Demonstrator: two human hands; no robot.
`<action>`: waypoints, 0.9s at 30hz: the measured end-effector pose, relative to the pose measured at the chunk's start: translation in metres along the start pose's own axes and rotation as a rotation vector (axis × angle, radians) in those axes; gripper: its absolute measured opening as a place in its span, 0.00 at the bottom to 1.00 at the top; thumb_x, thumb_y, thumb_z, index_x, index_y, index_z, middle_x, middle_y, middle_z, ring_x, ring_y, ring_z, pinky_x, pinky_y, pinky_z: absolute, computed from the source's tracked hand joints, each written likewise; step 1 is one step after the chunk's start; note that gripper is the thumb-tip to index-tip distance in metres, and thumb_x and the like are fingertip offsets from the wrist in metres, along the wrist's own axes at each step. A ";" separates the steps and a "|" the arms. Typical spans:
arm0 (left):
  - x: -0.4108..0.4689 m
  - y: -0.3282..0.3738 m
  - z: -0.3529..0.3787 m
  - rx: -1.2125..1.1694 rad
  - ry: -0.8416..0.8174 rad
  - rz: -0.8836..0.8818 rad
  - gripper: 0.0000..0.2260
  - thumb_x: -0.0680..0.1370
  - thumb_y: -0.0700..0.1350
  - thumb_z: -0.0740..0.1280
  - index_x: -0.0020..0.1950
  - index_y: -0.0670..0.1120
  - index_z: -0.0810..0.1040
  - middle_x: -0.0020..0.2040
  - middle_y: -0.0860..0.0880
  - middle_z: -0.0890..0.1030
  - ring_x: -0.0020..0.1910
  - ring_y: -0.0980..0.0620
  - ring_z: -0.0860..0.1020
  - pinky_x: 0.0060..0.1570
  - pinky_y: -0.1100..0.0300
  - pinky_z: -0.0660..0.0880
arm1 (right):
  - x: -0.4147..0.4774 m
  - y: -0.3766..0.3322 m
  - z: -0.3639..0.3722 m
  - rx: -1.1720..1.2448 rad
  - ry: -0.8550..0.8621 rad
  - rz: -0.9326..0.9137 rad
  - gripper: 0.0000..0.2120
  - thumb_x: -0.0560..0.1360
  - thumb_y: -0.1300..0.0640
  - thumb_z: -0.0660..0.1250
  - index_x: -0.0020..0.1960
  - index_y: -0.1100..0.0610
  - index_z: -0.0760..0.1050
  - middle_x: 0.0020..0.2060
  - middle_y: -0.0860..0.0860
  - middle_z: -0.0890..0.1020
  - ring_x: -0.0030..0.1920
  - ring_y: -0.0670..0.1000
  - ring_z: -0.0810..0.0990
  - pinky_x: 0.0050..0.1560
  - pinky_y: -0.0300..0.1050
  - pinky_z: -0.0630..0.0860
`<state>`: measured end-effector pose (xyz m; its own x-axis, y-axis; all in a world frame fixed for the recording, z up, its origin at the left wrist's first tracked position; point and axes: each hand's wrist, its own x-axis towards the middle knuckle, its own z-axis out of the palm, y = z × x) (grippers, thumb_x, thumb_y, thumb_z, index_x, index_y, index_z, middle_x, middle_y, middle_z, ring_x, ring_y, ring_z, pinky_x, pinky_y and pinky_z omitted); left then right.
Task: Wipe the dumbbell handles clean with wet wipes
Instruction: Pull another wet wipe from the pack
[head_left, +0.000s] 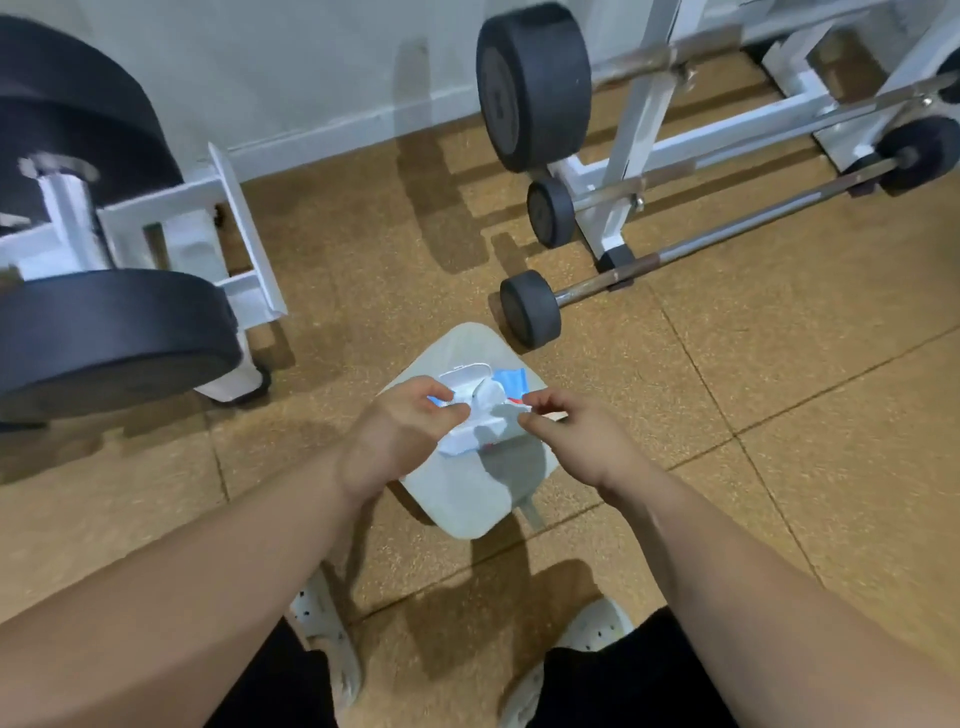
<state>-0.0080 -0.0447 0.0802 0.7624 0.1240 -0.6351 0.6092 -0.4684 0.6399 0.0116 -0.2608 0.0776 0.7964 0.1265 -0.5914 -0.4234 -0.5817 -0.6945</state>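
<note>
A blue and white pack of wet wipes (483, 410) lies on a small white stool (467, 493) in front of me, its flip lid open and a white wipe sticking up from the slot. My left hand (405, 431) grips the pack's left side. My right hand (571, 436) pinches the wipe at the pack's right side. A long bar with small black weights (530, 309) lies on the floor just beyond the stool.
A white rack (639, 150) holds barbells with black plates at the back right. Large black plates on a white stand (104, 332) fill the left. My feet in white shoes stand below the stool on the tan tiled floor.
</note>
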 end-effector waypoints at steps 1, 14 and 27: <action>0.020 -0.012 0.009 0.024 0.001 0.023 0.14 0.67 0.62 0.71 0.49 0.59 0.79 0.43 0.51 0.81 0.39 0.53 0.78 0.41 0.59 0.72 | 0.018 0.013 0.007 -0.021 0.008 -0.016 0.12 0.77 0.48 0.70 0.59 0.47 0.80 0.54 0.44 0.80 0.50 0.45 0.79 0.45 0.38 0.72; 0.105 -0.063 0.040 0.372 -0.029 0.401 0.17 0.73 0.49 0.76 0.61 0.54 0.79 0.52 0.58 0.78 0.43 0.63 0.75 0.51 0.74 0.70 | 0.114 0.070 0.041 -0.104 0.136 -0.187 0.12 0.74 0.49 0.73 0.55 0.52 0.83 0.48 0.46 0.82 0.44 0.45 0.78 0.53 0.46 0.76; 0.123 -0.069 0.042 0.431 -0.120 0.437 0.20 0.72 0.45 0.76 0.61 0.58 0.77 0.53 0.59 0.76 0.43 0.73 0.72 0.43 0.77 0.66 | 0.118 0.074 0.068 -0.324 0.306 -0.376 0.13 0.66 0.49 0.79 0.47 0.50 0.82 0.42 0.46 0.77 0.42 0.46 0.75 0.45 0.41 0.69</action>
<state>0.0346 -0.0343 -0.0603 0.8765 -0.2461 -0.4137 0.0843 -0.7676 0.6353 0.0449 -0.2346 -0.0709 0.9753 0.1619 -0.1502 0.0277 -0.7643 -0.6443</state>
